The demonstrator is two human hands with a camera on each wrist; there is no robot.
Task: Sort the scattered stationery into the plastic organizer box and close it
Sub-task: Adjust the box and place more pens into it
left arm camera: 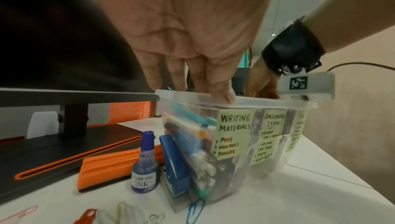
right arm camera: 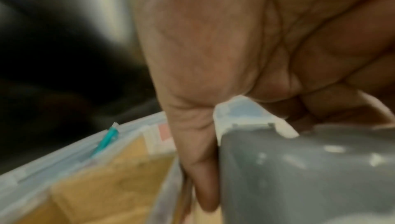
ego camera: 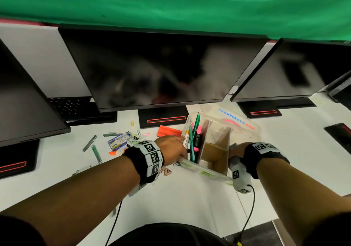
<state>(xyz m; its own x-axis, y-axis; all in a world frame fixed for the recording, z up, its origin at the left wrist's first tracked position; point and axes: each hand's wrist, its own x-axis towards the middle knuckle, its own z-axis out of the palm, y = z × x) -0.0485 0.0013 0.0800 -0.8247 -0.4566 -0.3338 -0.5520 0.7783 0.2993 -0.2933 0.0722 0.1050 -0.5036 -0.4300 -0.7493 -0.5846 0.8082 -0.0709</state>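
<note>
At the left of the head view, loose stationery lies on the desk point(ego camera: 190, 198): staple strips point(ego camera: 89, 143), a staple pack point(ego camera: 117, 141) and paper clips point(ego camera: 138, 132). In the left wrist view an ink bottle point(left arm camera: 145, 163), a blue stapler point(left arm camera: 174, 167) and an orange block point(left arm camera: 111, 167) sit just left of the box point(left arm camera: 235, 99). The clear box stands at centre right of the head view, open, its lid point(ego camera: 241, 124) lying behind it. Pens point(ego camera: 193, 137) fill its left compartment; the brown-lined ones to the right look nearly bare.

The left hand point(ego camera: 171, 148) holds the box's left end, fingers point(left arm camera: 220, 91) close together and hooked over the rim. The right hand point(ego camera: 236, 149) holds the right end, thumb point(right arm camera: 200, 168) down inside the wall, other fingers curled around the grey latch point(right arm camera: 299, 168) outside.

This looks like steadying or shifting the box in mid-sort. Next, I judge, one hand must let go and bring in the ink, stapler and small items by label; closing comes last.
</note>
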